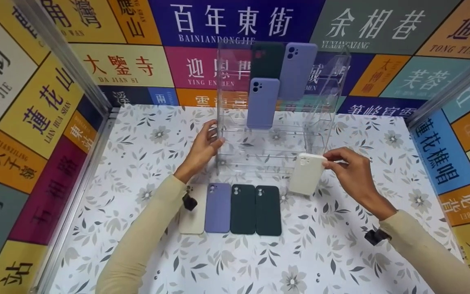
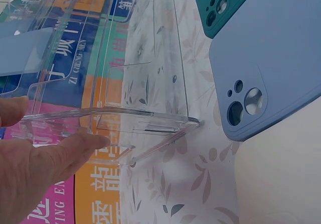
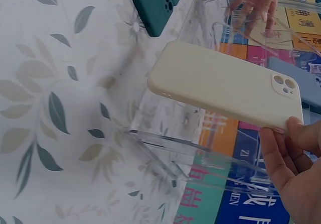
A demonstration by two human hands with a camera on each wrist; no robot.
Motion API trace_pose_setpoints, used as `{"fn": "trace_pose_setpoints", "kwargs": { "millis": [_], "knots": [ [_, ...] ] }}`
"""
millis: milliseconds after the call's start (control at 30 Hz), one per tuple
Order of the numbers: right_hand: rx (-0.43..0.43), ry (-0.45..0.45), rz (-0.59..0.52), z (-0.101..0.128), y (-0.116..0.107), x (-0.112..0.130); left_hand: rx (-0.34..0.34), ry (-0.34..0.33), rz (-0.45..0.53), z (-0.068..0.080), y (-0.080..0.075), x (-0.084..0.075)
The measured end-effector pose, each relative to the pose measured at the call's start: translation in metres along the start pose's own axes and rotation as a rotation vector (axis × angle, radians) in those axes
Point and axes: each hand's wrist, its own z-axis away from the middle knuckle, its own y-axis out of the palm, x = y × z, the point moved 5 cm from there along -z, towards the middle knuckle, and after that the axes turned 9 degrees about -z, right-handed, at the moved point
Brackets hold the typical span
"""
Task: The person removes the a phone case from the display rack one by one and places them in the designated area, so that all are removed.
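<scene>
A clear acrylic display rack (image 1: 273,134) stands at the back middle of the table. On it sit two lilac phone cases (image 1: 262,103) (image 1: 298,70) and a dark green one (image 1: 266,60). My left hand (image 1: 202,149) rests with straight fingers against the rack's left side (image 2: 108,121). My right hand (image 1: 351,169) pinches a cream phone case (image 1: 307,173) (image 3: 225,83) by its camera corner, just in front of the rack's lower right. A row of cases lies on the table: cream (image 1: 194,214), lilac (image 1: 218,207) (image 2: 271,58), and two dark green (image 1: 242,209) (image 1: 268,210).
The floral tablecloth (image 1: 300,261) is bordered by walls of coloured street-sign panels, with metal frame posts at left (image 1: 76,81) and right (image 1: 447,90). Open tabletop lies in front of the row of cases.
</scene>
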Motion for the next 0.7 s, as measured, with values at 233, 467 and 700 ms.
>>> {"fn": "trace_pose_setpoints", "kwargs": {
  "millis": [233, 467, 700],
  "knots": [
    [0.029, 0.055, 0.022, 0.012, -0.003, -0.012, 0.004, 0.002, 0.004, 0.0, 0.0, 0.0],
    [0.095, 0.158, 0.019, 0.019, -0.002, -0.028, -0.002, 0.015, 0.0, -0.001, 0.0, -0.001],
    [0.173, 0.297, -0.012, 0.02, 0.0, -0.045, -0.007, 0.019, -0.003, -0.001, 0.001, -0.002]
  ]
}}
